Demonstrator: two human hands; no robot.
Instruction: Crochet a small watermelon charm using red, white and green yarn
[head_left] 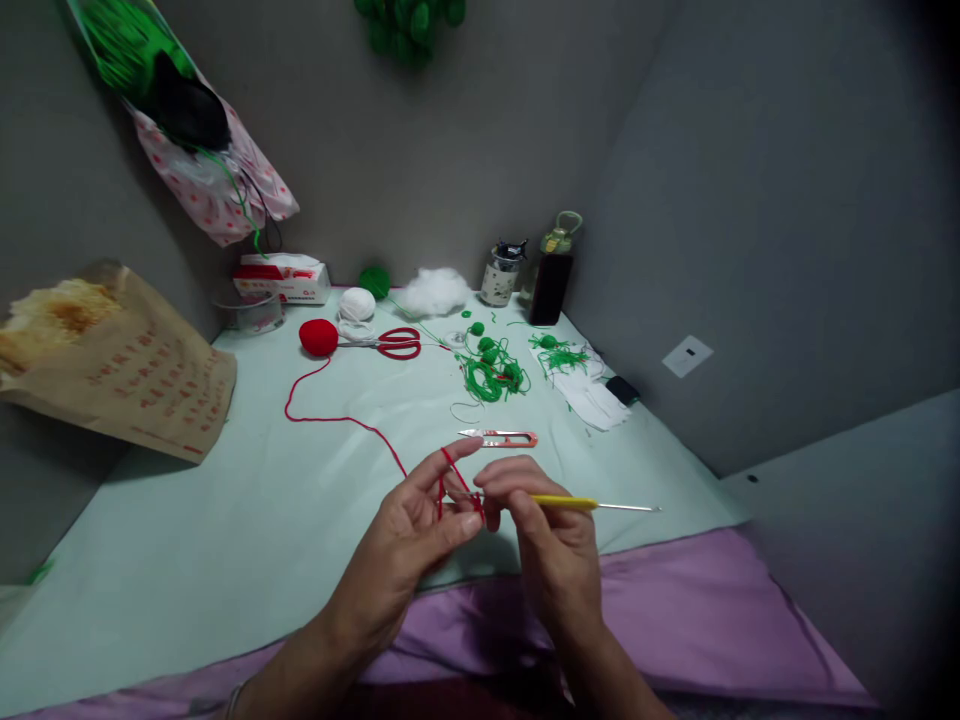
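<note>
Red yarn (345, 419) runs from a red ball (319, 338) across the table to my left hand (420, 520). There it loops over the raised index finger, and the thumb pinches it against the other fingers. My right hand (551, 540) grips a crochet hook (562, 501) by its yellow handle. One metal end points out to the right; the other reaches in among the red strands at my left fingertips. The two hands nearly touch. Just beyond them lie thread snips (510, 439) with orange-red handles.
Red-handled scissors (399, 343), white yarn (356, 304), stuffing (433, 292) and tangled green yarn (491, 375) lie farther back. A jar (500, 277) and a bottle (555, 265) stand by the wall. At left is a paper bag (150, 370) with bread; white paper (592, 395) lies right.
</note>
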